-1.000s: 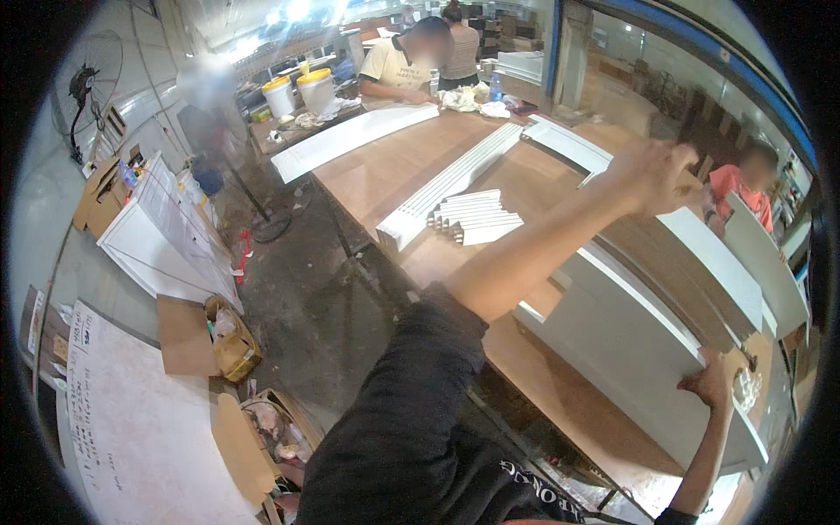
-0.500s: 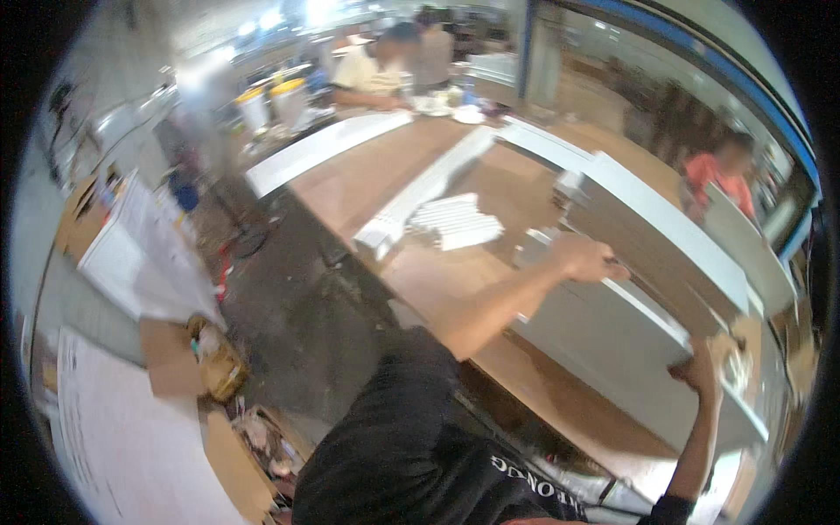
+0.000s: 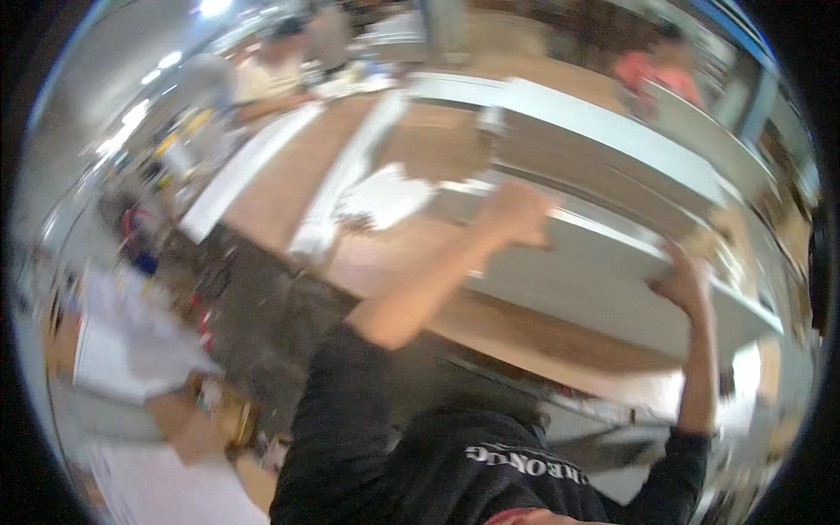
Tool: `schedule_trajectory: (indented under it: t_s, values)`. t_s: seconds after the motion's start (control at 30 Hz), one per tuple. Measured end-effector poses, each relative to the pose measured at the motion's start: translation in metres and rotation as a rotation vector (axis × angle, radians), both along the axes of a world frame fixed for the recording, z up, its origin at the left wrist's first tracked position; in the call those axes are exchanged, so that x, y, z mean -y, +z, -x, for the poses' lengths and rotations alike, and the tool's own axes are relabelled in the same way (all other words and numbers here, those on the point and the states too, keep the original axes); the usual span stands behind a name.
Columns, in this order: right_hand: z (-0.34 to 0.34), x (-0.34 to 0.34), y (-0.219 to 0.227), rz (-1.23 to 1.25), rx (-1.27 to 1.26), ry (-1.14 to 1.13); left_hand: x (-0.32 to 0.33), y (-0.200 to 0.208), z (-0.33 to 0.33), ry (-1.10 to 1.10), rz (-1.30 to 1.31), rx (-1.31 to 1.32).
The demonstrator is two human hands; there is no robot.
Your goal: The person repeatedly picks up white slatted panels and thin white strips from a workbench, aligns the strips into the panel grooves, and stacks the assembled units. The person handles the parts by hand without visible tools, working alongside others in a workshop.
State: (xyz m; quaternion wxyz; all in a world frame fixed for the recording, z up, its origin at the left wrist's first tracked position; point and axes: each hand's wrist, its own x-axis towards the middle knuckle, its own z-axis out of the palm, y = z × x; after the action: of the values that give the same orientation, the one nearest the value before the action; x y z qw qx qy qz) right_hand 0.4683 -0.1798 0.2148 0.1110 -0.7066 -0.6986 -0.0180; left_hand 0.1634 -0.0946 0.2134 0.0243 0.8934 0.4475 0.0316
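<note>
A long pale grey panel [image 3: 577, 271] stands tilted on its long side on the brown-topped table [image 3: 367, 254], its broad face toward me. My left hand [image 3: 516, 214] is closed over the upper edge near the left end, thumb on the near face. Farther right, my right hand [image 3: 687, 278] grips the same edge, with its thumb also on the near side. The fingertips behind the panel are hidden, and both hands are slightly blurred. Just beyond lies a long white-topped board piece [image 3: 612, 131], parallel to the panel.
Left of the panel lie a stack of white strips [image 3: 385, 197] and a long white bundle [image 3: 350, 175]. Another white board [image 3: 249, 171] lies along the table's far left. Two people work beyond the table; the one in red [image 3: 661, 74] is beside an upright panel [image 3: 713, 136].
My view has swung, so the table and its contents appear farther left and higher. Both hands stay on the panel's upper edge, and the panel looks slightly more level.
</note>
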Motion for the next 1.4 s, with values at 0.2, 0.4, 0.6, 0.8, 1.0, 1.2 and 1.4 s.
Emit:
schedule_trajectory:
  t_s: [0.2, 0.4, 0.6, 0.8, 1.0, 1.2, 1.4]
  values:
    - [-0.075, -0.022, -0.012, 0.461, 0.17, -0.201, -0.006, -0.023, -0.038, -0.139, -0.087, 0.03]
    - [-0.085, -0.032, -0.031, 0.233, 0.199, 0.046, 0.01, -0.016, -0.031, -0.019, -0.133, 0.09]
    - [-0.09, -0.045, -0.042, 0.25, 0.164, 0.14, -0.004, -0.02, -0.035, -0.038, -0.125, 0.002]
    - [-0.049, 0.0, -0.019, 0.152, 0.125, -0.083, 0.0, -0.023, -0.035, -0.02, -0.186, 0.099]
    - [-0.082, 0.003, -0.073, -0.486, 0.184, 0.264, -0.028, -0.016, -0.04, -0.038, 0.036, 0.002]
    - [-0.135, 0.03, -0.033, -0.029, -0.114, -0.018, -0.011, -0.017, -0.041, -0.064, -0.026, 0.039]
    - [-0.233, 0.044, -0.049, 0.09, 0.246, -0.063, 0.01, -0.021, -0.035, -0.042, -0.015, 0.163]
